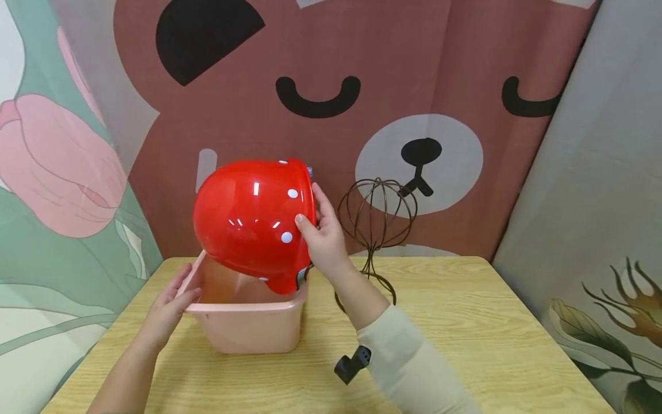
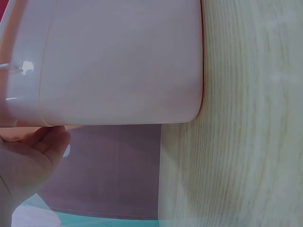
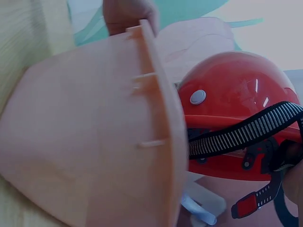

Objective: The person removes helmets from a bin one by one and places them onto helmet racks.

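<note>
A red helmet with white round studs is tipped on its side over a pink plastic bin. My right hand grips the helmet by its rim, thumb on the outer shell. In the right wrist view, a black-and-grey striped strap and a red-and-black buckle hang from the helmet. My left hand holds the bin's left rim, thumb on top; the left wrist view shows its fingers against the bin's wall. The helmet hides part of the bin's inside.
Behind my right forearm, a dark wire stand with a balloon-shaped cage top stands on the wooden table. A curtain with a bear print hangs behind the table's far edge.
</note>
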`<state>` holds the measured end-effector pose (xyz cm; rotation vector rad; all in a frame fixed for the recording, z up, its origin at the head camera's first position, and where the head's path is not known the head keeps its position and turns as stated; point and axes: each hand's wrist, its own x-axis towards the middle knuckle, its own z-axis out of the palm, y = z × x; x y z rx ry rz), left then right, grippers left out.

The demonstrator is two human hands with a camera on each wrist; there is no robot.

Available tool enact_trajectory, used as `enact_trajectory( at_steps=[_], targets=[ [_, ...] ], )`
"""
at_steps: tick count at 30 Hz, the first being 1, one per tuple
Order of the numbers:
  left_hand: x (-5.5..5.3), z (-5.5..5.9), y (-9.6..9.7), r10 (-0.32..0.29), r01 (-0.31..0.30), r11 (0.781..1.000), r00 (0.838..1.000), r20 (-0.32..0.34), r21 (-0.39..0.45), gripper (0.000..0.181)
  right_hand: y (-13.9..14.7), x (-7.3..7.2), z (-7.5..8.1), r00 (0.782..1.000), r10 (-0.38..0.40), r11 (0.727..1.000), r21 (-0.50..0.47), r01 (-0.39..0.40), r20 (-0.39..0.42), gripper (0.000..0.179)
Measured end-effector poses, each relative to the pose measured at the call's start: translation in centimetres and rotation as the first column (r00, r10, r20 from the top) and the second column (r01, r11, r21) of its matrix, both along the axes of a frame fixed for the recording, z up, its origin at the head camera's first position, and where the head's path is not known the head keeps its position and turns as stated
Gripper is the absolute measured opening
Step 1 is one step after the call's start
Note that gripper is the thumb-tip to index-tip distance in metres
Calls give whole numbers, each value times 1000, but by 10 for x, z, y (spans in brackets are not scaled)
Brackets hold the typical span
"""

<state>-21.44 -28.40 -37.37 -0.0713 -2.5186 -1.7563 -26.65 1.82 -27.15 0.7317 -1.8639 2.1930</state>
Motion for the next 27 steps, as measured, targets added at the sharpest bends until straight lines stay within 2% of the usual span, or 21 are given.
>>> enact_trajectory(
  at_steps=[7, 14, 22, 27],
  targets=[
    [-1, -3, 0, 7, -7, 1000, 998, -56, 6, 72, 19, 4, 16, 996, -45, 996, -83, 39, -79, 68],
    [-2, -5, -1, 10, -7, 999, 996, -83, 33, 71, 46, 5, 25, 990, -111, 984, -147, 97, -87, 68],
    [-2, -6, -3, 20, -18, 1000, 997, -76, 20, 71, 81, 0, 27, 980, -195, 941, -288, 176, -40, 66],
    [-2, -7, -3, 18, -17, 1000, 997, -69, 25, 71, 100, -5, 24, 969, -245, 913, -340, 224, -18, 64]
  ],
)
